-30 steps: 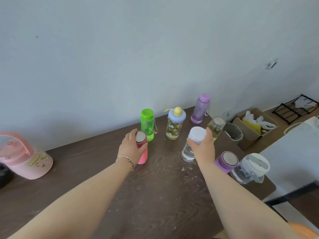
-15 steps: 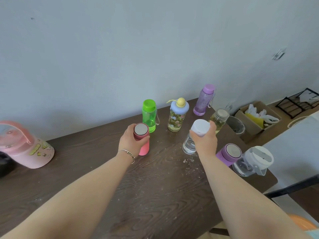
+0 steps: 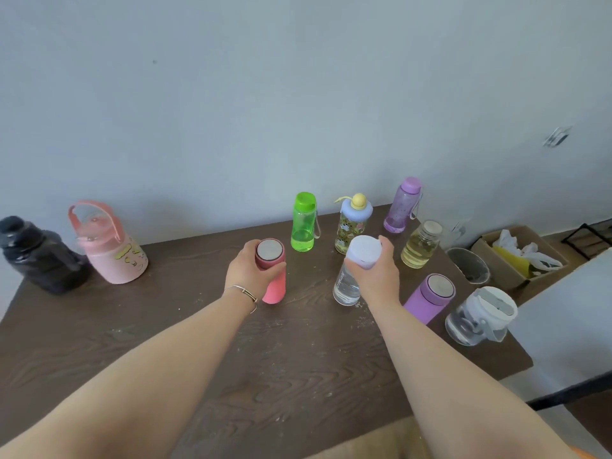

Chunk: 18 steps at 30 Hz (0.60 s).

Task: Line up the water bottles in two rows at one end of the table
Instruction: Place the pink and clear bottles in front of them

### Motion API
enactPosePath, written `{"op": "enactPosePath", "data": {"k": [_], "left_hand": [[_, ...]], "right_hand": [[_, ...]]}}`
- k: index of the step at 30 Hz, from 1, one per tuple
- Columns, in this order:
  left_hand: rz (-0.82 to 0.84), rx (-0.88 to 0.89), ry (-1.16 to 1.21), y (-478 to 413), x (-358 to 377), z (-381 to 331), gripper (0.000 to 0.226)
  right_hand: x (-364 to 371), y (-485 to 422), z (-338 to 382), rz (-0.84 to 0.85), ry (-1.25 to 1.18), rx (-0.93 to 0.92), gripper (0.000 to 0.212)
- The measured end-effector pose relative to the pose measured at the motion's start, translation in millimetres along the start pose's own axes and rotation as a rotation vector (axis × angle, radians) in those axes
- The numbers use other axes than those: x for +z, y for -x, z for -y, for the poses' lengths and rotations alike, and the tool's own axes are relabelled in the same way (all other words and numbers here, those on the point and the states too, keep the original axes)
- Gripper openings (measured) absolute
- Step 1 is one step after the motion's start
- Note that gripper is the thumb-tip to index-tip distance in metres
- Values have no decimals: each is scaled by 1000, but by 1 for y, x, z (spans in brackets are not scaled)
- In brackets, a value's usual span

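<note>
My left hand (image 3: 246, 272) grips a pink bottle (image 3: 275, 285) with a silver lid, standing on the dark wooden table (image 3: 298, 359). My right hand (image 3: 376, 274) holds a clear bottle (image 3: 346, 286) by its white cap. Behind them stand a green bottle (image 3: 303, 223), a cartoon-print bottle with a yellow knob (image 3: 351, 225) and a purple bottle (image 3: 401, 205). To the right are a yellowish glass bottle (image 3: 420, 245), a purple flask (image 3: 429, 299) and a clear jug with a white lid (image 3: 478, 316). At the far left sit a pink jug (image 3: 111, 246) and a black jug (image 3: 39, 256).
A grey wall runs right behind the table. Off the table's right end stand a grey bucket (image 3: 468, 265) and a cardboard box (image 3: 516, 253) of bags on the floor, next to a white surface (image 3: 569, 309).
The view has swung left, bringing the black jug into sight. Both hands keep their grips; the pink and clear bottles have stayed almost in place.
</note>
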<state>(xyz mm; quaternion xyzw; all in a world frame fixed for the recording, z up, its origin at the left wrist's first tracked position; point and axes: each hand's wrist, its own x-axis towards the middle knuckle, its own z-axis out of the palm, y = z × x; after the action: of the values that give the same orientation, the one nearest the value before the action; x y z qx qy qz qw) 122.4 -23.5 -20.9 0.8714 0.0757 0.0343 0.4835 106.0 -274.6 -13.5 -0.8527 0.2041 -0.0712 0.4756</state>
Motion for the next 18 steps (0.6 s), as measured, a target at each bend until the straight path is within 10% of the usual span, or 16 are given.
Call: {"op": "enactPosePath", "data": {"k": [18], "left_hand": [[-347,-137,-28,141,-140,13,48]], "right_hand": [[42,121,76,302,-77,-227,91]]}}
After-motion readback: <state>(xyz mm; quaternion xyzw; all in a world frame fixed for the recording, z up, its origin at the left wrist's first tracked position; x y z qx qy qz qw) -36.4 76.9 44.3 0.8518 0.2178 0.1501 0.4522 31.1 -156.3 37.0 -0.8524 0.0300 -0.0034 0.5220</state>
